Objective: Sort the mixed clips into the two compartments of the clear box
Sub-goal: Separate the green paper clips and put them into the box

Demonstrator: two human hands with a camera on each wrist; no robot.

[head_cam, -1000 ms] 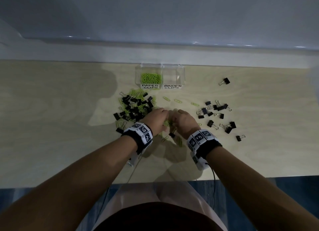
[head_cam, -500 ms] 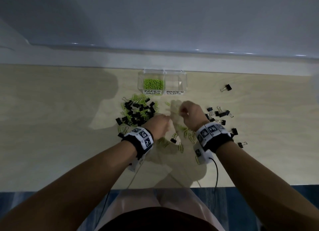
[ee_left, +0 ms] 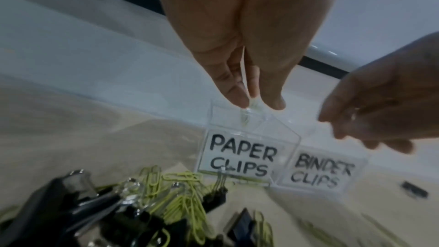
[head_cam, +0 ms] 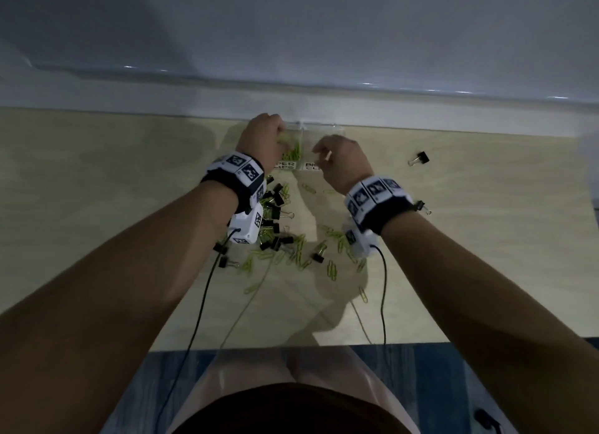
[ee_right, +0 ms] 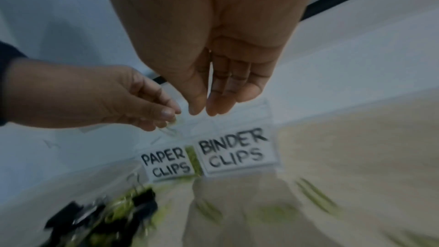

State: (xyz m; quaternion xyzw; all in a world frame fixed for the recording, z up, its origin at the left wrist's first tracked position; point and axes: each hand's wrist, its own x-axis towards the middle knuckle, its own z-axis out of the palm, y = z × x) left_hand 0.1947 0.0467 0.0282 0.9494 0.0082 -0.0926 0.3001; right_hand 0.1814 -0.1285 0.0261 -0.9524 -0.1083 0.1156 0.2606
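The clear box (head_cam: 302,138) stands at the table's far edge, labelled PAPER CLIPS (ee_left: 242,154) on the left and BINDER CLIPS (ee_right: 234,151) on the right. My left hand (head_cam: 281,138) hovers over the left compartment. Its fingertips (ee_left: 237,99) pinch green paper clips (ee_left: 253,103), and one dangles into the box. Green clips (head_cam: 294,151) lie inside that compartment. My right hand (head_cam: 319,154) hangs over the right compartment near the divider, thumb and fingertips (ee_right: 213,108) almost meeting. Whether it holds anything is hidden. The mixed pile (head_cam: 275,213) lies under my left wrist.
Loose green paper clips (head_cam: 299,253) and a black binder clip (head_cam: 319,255) are scattered between my forearms. One binder clip (head_cam: 419,158) lies apart at the far right, another (head_cam: 424,206) beside my right wrist. A white ledge (head_cam: 421,112) runs behind the box.
Both hands left the scattered clips at the table's middle and travelled forward to the box. The left now hangs over the paper clip side, the right over the binder clip side.
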